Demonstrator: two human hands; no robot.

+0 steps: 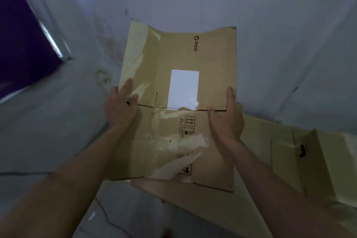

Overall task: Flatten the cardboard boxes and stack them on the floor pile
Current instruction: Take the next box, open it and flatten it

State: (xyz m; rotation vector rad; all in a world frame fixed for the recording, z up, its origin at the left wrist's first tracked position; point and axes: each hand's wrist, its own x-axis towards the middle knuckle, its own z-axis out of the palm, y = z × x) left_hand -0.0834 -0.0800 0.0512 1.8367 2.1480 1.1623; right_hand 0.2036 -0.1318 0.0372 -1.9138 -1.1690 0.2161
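A flattened brown cardboard box (pixel 173 60) with a white label, clear tape and a PICO print is held up in front of me, its far flaps bent up slightly. My left hand (pixel 120 106) grips its left edge, thumb on the top face and fingers behind. At the right edge my right hand (pixel 227 120) holds it the same way, thumb on top near the flap seam. Under it, to the right, lies the floor pile (pixel 270 150) of flattened cardboard.
A pale wall rises behind the box, stained near its base. A dark purple door or panel (pixel 21 31) stands at the far left. Light floor tiles (pixel 48 131) spread to the left, and a thin cable (pixel 108 216) runs across the floor below the box.
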